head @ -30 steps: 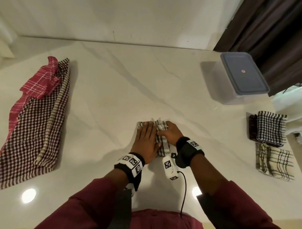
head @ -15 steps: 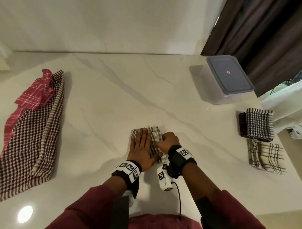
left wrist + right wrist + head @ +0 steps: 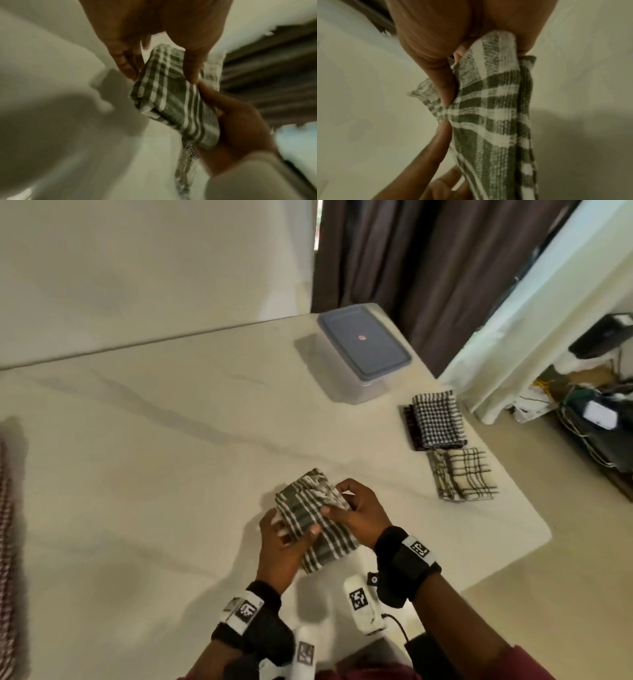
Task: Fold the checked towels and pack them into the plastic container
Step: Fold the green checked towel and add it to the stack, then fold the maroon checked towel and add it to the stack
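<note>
— Why both hands on one small bundle?

— My right hand pinches the open, loose edges of the folded green towel, thumb on top and fingers curled under, so the layers don't spring apart. My left hand grips the opposite side, thumb over the top and fingers beneath, to bear the weight. In the head view the bundle looks lifted just off the table, tilted a little.

— And where is it headed?

— I'd guess the right side of the table. Beyond the green towel sits the plastic container, its lid on. Between it and the green towel, toward the table's right edge, lie two other folded bundles, a small-check towel and a cream plaid towel just beside it, parked there, I reckon, until the lid comes off.

— Anything left to fold?

— A dark red checked cloth lies well off to the left of the green towel.
</note>
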{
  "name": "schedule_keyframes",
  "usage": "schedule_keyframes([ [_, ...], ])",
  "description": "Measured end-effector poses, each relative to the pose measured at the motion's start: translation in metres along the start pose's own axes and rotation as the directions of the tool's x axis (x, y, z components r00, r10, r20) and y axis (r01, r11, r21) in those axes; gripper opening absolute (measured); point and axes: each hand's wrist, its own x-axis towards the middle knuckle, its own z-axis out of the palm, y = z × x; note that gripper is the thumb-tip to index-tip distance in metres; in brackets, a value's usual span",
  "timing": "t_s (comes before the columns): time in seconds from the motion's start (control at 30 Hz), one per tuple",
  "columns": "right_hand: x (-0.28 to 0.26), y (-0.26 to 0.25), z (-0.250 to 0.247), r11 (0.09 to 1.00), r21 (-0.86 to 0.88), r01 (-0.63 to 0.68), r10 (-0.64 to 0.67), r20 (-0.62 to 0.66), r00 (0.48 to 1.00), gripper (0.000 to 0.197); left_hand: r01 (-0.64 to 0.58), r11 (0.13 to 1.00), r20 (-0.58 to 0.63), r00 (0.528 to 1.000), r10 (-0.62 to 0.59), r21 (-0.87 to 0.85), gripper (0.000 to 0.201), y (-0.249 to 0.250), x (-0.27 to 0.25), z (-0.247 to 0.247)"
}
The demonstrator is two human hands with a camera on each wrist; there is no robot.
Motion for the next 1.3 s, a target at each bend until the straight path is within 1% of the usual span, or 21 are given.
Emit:
schedule_keyframes([
  [0.03,-0.002,-0.003,-0.011,0.999,0.039,0.000,0.000,-0.001,1.000,0.026,0.094,0.991,0.119,0.989,-0.083,-0.091,0.060,0.005,0.003,0.008],
  [0.1,-0.003,-0.005,-0.034,0.996,0.094,0.000,0.001,-0.011,1.000,0.027,0.192,0.967,0.280,0.950,-0.141,-0.165,0.045,0.011,0.013,0.026],
  [0.17,-0.002,-0.005,-0.058,0.996,0.085,0.020,-0.015,-0.062,0.998,0.026,0.160,0.978,0.290,0.950,-0.115,-0.135,0.046,0.014,0.026,0.045],
  [0.2,-0.002,-0.005,-0.072,0.999,0.032,0.042,-0.038,-0.115,0.993,0.024,0.143,0.982,0.278,0.955,-0.106,-0.119,0.051,0.017,0.032,0.056],
  [0.27,-0.001,0.003,-0.104,0.994,-0.101,0.051,-0.076,-0.266,0.961,0.022,0.121,0.989,0.244,0.965,-0.097,-0.085,0.053,0.021,0.045,0.078],
  [0.3,-0.002,0.010,-0.120,0.986,-0.164,0.041,-0.097,-0.349,0.932,0.020,0.110,0.991,0.225,0.970,-0.092,-0.071,0.047,0.023,0.049,0.086],
  [0.37,-0.005,0.027,-0.158,0.951,-0.307,-0.025,-0.134,-0.485,0.864,0.017,0.078,0.996,0.203,0.977,-0.067,-0.050,0.033,0.026,0.055,0.108],
  [0.43,-0.005,0.049,-0.195,0.870,-0.466,-0.160,-0.125,-0.522,0.843,0.024,0.069,0.997,0.211,0.976,-0.061,-0.032,0.029,0.028,0.059,0.131],
  [0.5,-0.002,0.068,-0.220,0.758,-0.599,-0.258,-0.067,-0.465,0.883,0.044,0.062,0.998,0.230,0.972,-0.055,-0.022,0.031,0.030,0.061,0.152],
  [0.6,0.003,0.089,-0.242,0.679,-0.694,-0.237,-0.041,-0.359,0.933,0.067,0.083,0.997,0.277,0.958,-0.077,-0.010,0.036,0.025,0.070,0.186],
  [0.67,0.005,0.093,-0.247,0.664,-0.722,-0.198,-0.077,-0.328,0.941,0.065,0.119,0.991,0.251,0.959,-0.130,0.061,0.037,0.021,0.075,0.202],
  [0.77,0.006,0.089,-0.255,0.663,-0.725,-0.184,-0.066,-0.302,0.951,0.065,0.195,0.969,0.109,0.971,-0.212,0.154,0.042,0.007,0.082,0.219],
  [0.83,0.006,0.087,-0.259,0.671,-0.720,-0.178,-0.044,-0.279,0.959,0.068,0.167,0.956,0.034,0.983,-0.180,0.241,0.046,0.000,0.084,0.227],
  [0.9,0.002,0.085,-0.257,0.698,-0.698,-0.158,-0.045,-0.264,0.964,0.066,0.129,0.944,0.027,0.989,-0.144,0.305,0.047,-0.007,0.088,0.231],
  [0.97,-0.004,0.081,-0.249,0.712,-0.696,-0.099,-0.150,-0.288,0.946,0.053,0.104,0.937,0.046,0.991,-0.126,0.334,0.050,-0.009,0.086,0.230],
  [1.03,-0.011,0.072,-0.231,0.707,-0.707,0.018,-0.316,-0.294,0.902,0.048,0.039,0.901,0.062,0.995,-0.073,0.432,0.050,-0.011,0.083,0.222],
  [1.1,-0.015,0.061,-0.202,0.690,-0.711,0.137,-0.409,-0.228,0.883,0.050,0.018,0.826,0.022,0.999,-0.037,0.564,0.057,-0.012,0.076,0.205],
  [1.17,-0.015,0.058,-0.171,0.631,-0.746,0.211,-0.415,-0.095,0.905,0.044,0.043,0.785,-0.025,0.999,-0.035,0.619,0.061,-0.010,0.064,0.179],
  [1.2,-0.013,0.058,-0.158,0.598,-0.770,0.224,-0.389,-0.035,0.921,0.038,0.048,0.776,-0.027,0.999,-0.040,0.629,0.058,-0.010,0.060,0.165],
  [1.27,-0.009,0.052,-0.120,0.546,-0.803,0.239,-0.325,0.059,0.944,0.029,0.054,0.783,-0.042,0.998,-0.036,0.620,0.041,-0.006,0.046,0.123],
  [1.3,-0.007,0.045,-0.098,0.517,-0.814,0.265,-0.306,0.113,0.945,0.031,0.048,0.799,-0.054,0.998,-0.019,0.600,0.032,-0.005,0.039,0.099],
])
